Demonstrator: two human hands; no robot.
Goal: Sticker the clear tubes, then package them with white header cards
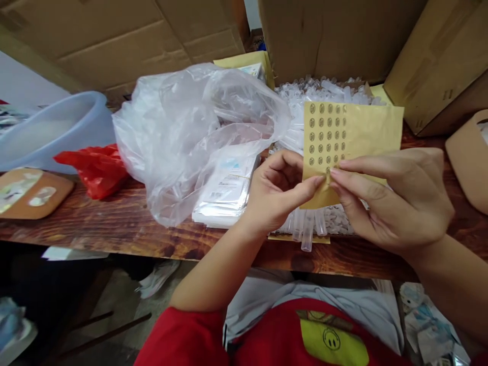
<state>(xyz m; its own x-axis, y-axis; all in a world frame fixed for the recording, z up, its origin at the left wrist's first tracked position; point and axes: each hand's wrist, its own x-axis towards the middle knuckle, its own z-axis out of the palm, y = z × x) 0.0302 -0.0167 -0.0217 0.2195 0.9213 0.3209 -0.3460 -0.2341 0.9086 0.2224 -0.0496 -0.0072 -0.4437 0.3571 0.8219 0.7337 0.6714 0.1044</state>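
Observation:
A yellow sticker sheet (354, 132) is held up in front of me, with rows of small round printed stickers on its left part and a bare right part. My left hand (280, 190) grips its lower left edge between thumb and fingers. At the lowest sticker, my right hand (389, 195) pinches with thumb and index finger against the sheet; whether a sticker has come loose there cannot be made out. Below and behind the sheet lie many clear plastic tubes (307, 234), some reaching over the near side of the pile.
Left of my hands are a stack of silver-white packets (226, 185), a large clear plastic bag (171, 127), a red bag (95, 168) and a blue basin (49, 129). Cardboard boxes (343, 40) stand behind the wooden table (152, 229). A tan container (470, 157) is at right.

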